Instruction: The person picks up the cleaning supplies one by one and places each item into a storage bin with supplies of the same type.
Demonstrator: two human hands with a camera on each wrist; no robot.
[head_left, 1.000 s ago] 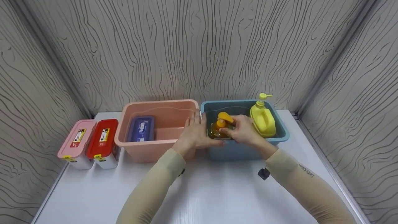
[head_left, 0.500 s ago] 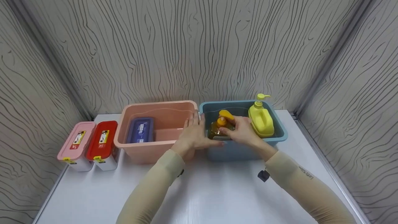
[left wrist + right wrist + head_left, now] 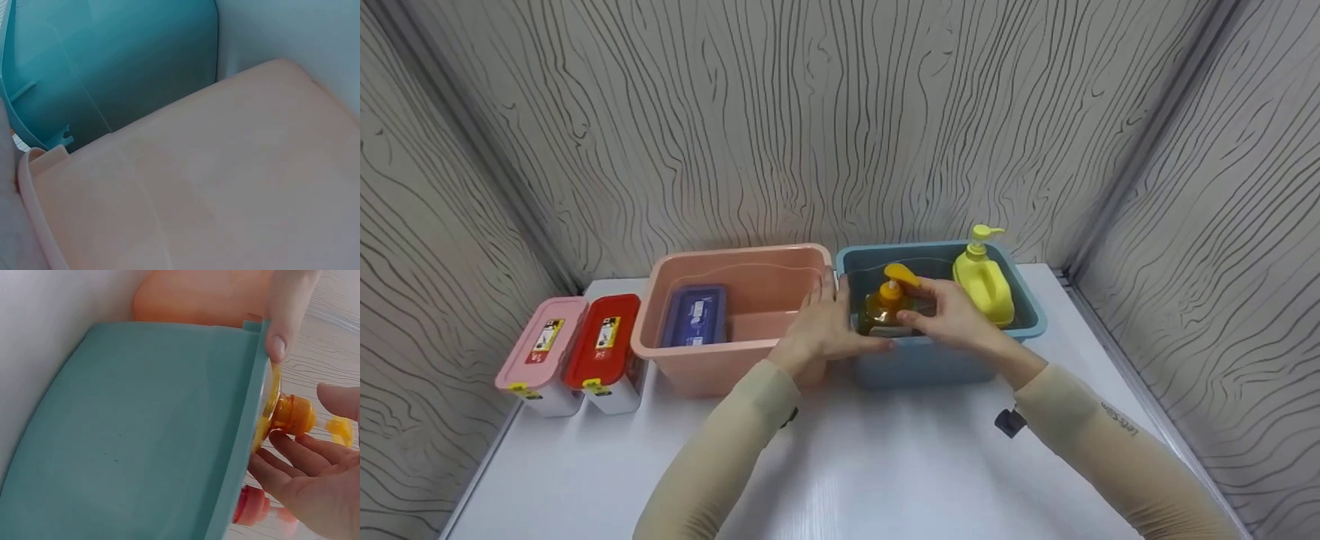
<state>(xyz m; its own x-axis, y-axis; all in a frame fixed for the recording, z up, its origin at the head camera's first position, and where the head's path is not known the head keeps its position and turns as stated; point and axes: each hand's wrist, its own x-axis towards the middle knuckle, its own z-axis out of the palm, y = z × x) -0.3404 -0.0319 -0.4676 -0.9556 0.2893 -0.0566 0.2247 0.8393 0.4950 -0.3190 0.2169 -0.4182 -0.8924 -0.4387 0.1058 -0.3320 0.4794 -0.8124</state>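
In the head view my left hand [image 3: 821, 326] lies with straight fingers along the facing rims of the pink tub [image 3: 735, 350] and the blue tub [image 3: 937, 339]. Its thumb reaches over the blue tub's front rim, as the right wrist view also shows. Inside the blue tub, at its left end, stands an amber pump bottle [image 3: 883, 311] with an orange pump. My right hand [image 3: 320, 478] is beside its neck, the fingers loosely spread at its shoulder and the thumb held apart. A yellow jug-shaped pump bottle [image 3: 986, 285] leans at the tub's right end.
A blue-lidded box [image 3: 695, 315] lies in the pink tub. To the left, a pink-lidded box [image 3: 545, 341] and a red-lidded box [image 3: 604, 341] stand on the white table [image 3: 840, 465]. A red pump [image 3: 256, 509] shows beyond the rim in the right wrist view. Patterned walls enclose the table.
My right hand's fingers have loosened from the amber pump bottle and drawn slightly right, so more of the bottle shows. My left hand keeps its place on the rims.
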